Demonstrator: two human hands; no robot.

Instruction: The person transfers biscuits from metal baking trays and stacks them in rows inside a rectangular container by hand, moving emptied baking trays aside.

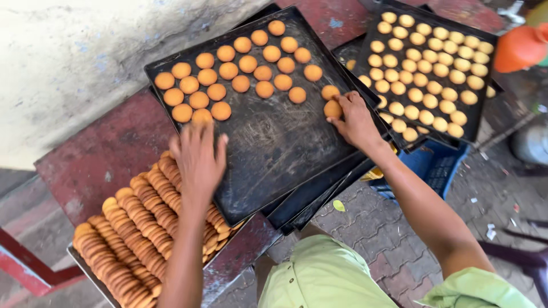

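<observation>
A black baking tray [274, 142] lies on a stack of similar trays, with several round orange-brown biscuits [240, 65] spread over its far half. My left hand [198, 157] reaches over the tray's left edge, fingers spread, fingertips at a biscuit [201, 116] in the near row. My right hand [355, 121] rests on the tray's right side with its fingers closed on one biscuit [333, 109]. Another biscuit [330, 91] lies just beyond it.
A tray [85, 265] at the lower left holds several tight rows of biscuits standing on edge. A second black tray [478, 122] at the upper right carries paler biscuits. A dark red table [108, 154] bears the trays. A blue crate [436, 165] and paved floor lie below right.
</observation>
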